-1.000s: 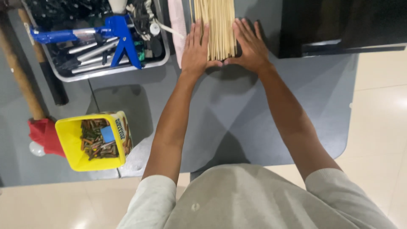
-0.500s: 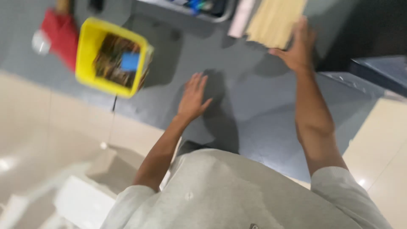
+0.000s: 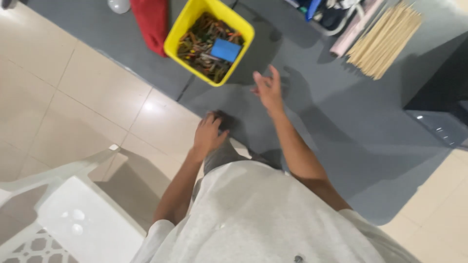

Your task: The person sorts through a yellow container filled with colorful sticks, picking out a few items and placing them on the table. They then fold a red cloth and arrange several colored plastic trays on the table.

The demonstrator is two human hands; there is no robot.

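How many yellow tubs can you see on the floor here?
1. The yellow tub sits on the grey mat near the top, just beyond the person's right hand, beside a red cloth. More tubs could lie outside the view.

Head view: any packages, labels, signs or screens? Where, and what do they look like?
Yellow bin: square plastic tub on the grey mat, ahead of the right hand, filled with small mixed pieces.
Blue card: small flat rectangle lying on the bin's contents, possibly a label.
No signs or screens show.
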